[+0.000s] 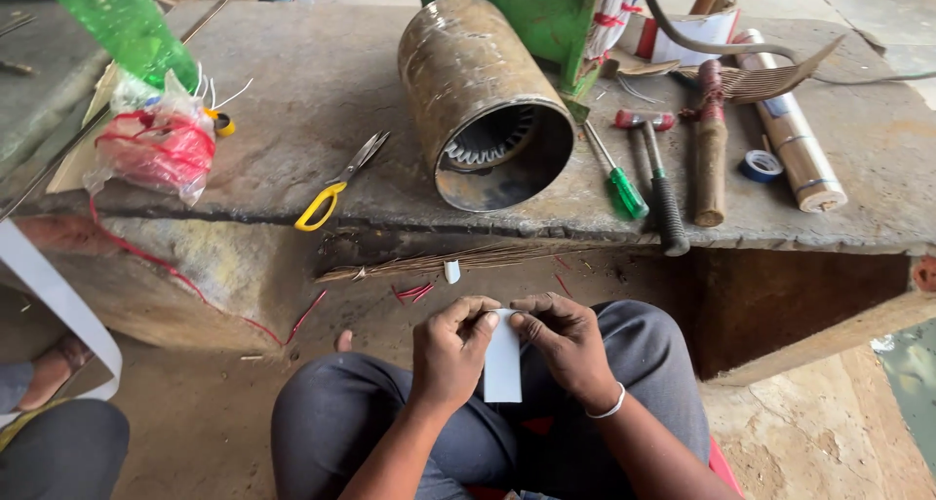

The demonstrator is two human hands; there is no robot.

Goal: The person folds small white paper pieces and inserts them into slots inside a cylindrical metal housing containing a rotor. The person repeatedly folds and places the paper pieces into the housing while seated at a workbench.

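- A white paper strip (pixel 503 364) is held above the lap, in front of the stone bench (pixel 292 100).
- Its top edge is pinched by the left hand (pixel 450 352) and the right hand (pixel 565 344).
- A motor stator housing (pixel 483 100) and yellow-handled scissors (pixel 336 186) lie on the bench.

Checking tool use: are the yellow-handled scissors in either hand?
No, the scissors lie on the bench while both hands hold a white strip.

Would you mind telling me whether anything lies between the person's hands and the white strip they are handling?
Nothing visible does. The left hand and right hand both already pinch the top of the white strip with their fingers, above the lap.
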